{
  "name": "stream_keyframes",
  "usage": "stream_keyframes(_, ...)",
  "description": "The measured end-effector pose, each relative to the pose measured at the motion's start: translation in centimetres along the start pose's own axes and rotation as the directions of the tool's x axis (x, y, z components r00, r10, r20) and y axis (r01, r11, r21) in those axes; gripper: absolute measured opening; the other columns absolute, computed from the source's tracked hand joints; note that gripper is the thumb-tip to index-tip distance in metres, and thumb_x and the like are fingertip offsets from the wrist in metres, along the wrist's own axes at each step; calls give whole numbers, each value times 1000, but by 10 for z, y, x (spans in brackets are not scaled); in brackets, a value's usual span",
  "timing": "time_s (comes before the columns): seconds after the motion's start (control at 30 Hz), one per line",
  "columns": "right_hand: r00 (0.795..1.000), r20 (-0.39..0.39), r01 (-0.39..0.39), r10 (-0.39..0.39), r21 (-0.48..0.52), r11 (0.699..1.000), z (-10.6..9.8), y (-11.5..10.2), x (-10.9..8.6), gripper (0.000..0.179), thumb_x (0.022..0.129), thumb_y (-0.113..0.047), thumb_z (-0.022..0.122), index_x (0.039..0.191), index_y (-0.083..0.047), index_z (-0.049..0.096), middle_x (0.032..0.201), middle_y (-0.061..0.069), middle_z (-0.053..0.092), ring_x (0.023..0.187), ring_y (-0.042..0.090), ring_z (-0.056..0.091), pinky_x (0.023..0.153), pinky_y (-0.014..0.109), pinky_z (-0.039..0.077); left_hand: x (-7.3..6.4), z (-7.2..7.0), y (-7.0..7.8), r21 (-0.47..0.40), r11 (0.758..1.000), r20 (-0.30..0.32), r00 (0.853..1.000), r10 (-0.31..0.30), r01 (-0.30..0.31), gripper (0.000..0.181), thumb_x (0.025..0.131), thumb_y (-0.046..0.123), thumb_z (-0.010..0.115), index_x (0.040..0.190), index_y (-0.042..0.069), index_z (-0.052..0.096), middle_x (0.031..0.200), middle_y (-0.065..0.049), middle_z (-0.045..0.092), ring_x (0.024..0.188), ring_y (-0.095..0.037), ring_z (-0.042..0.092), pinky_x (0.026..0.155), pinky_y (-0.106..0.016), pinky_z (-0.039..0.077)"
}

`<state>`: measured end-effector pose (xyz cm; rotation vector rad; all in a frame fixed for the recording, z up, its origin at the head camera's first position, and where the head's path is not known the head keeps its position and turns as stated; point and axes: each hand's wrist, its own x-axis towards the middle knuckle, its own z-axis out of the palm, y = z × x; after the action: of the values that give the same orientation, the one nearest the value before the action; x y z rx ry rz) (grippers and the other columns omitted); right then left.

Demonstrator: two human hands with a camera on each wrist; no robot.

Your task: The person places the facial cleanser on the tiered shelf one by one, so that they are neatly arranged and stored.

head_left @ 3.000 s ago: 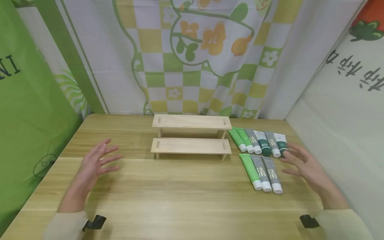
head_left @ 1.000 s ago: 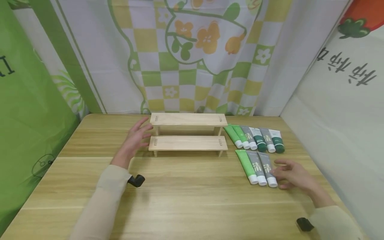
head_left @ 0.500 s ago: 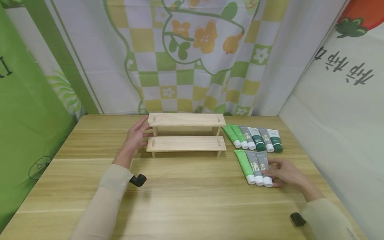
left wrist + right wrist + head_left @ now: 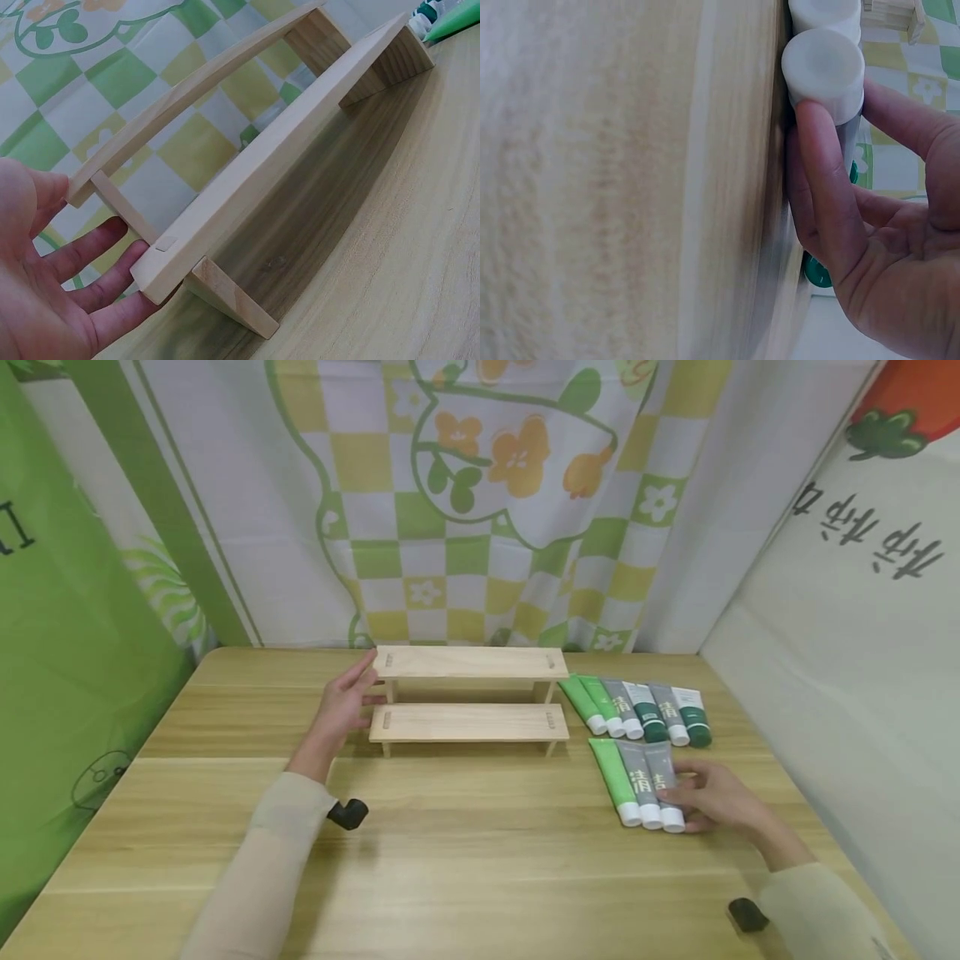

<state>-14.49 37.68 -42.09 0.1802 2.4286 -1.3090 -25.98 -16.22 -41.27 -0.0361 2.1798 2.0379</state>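
Note:
A two-tier wooden rack (image 4: 469, 724) stands at the table's back middle. My left hand (image 4: 347, 702) is at its left end; in the left wrist view the fingers (image 4: 112, 281) are fairly straight and touch the end of the lower board, the thumb by the upper board. At the right, my right hand (image 4: 716, 795) pinches a grey squeeze tube (image 4: 660, 777) with a white cap, thumb on top and fingers along its outer side. That tube lies flat beside another grey tube (image 4: 637, 777) and a green tube (image 4: 615, 781). In the right wrist view its white cap (image 4: 825, 71) shows up close.
Behind these lies a second row of several tubes, among them a green one (image 4: 579, 703) and a white and dark green one (image 4: 692, 718). A patterned curtain (image 4: 480, 568) hangs behind the wooden table (image 4: 450, 877). A white cloth wall (image 4: 847, 677) stands at the right.
My left hand has come from the left to the rack's end. My right hand has moved from beside the back row down to the front grey tube and taken hold of it.

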Motion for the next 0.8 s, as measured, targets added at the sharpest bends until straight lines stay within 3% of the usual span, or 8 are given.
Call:
stream_keyframes(0.43, 1000, -3, 4, -4, -8, 1000, -2, 0, -2, 80, 92, -20, 75, 148, 13, 28, 113, 25, 58, 82, 24, 67, 67, 42, 61, 2, 2, -2, 23, 999, -3, 999, 37, -37, 50, 107, 44, 44, 156, 43, 31, 153, -14, 39, 129, -42, 50, 100, -64, 42)
stream_keyframes(0.8, 999, 10, 40, -40, -21, 999, -4, 1, -1, 78, 91, -19, 76, 146, 14, 31, 110, 24, 61, 80, 26, 67, 65, 43, 61, 0, 3, -1, 20, 1000, -33, 999, 25, -24, 51, 108, 40, 43, 157, 39, 30, 156, -14, 36, 130, -44, 48, 93, -57, 49)
